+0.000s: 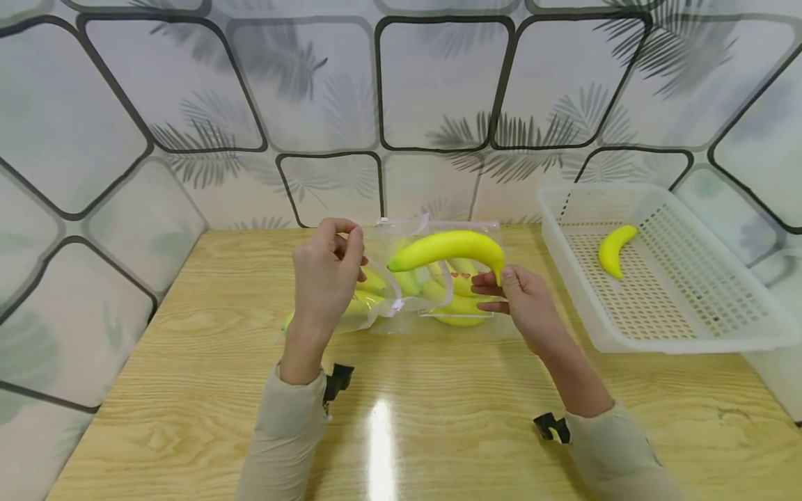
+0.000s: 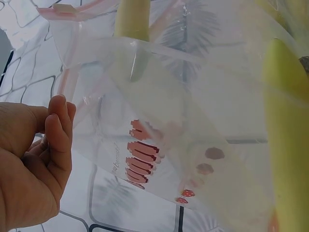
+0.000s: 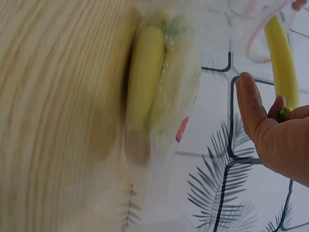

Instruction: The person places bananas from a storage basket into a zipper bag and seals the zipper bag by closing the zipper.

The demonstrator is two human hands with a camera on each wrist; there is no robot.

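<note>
My right hand (image 1: pixel 531 306) pinches a yellow banana (image 1: pixel 452 249) by its stem end, between thumb and fingers. The banana's green tip points left, over the mouth of a clear zip bag (image 1: pixel 393 306) with pink closure strips. Curled fingers of my left hand (image 1: pixel 326 271) pinch the bag's edge at the left; the left wrist view shows the bag's printed film (image 2: pixel 145 159) beside them. More bananas (image 1: pixel 366 303) lie inside the clear plastic on the table. In the right wrist view, bagged bananas (image 3: pixel 145 77) rest on the wood.
A white perforated basket (image 1: pixel 689 344) stands at the right with one small banana (image 1: pixel 615 250) in it. The wooden table (image 1: pixel 188 390) meets a patterned wall covering (image 1: pixel 438 83) behind and at the left.
</note>
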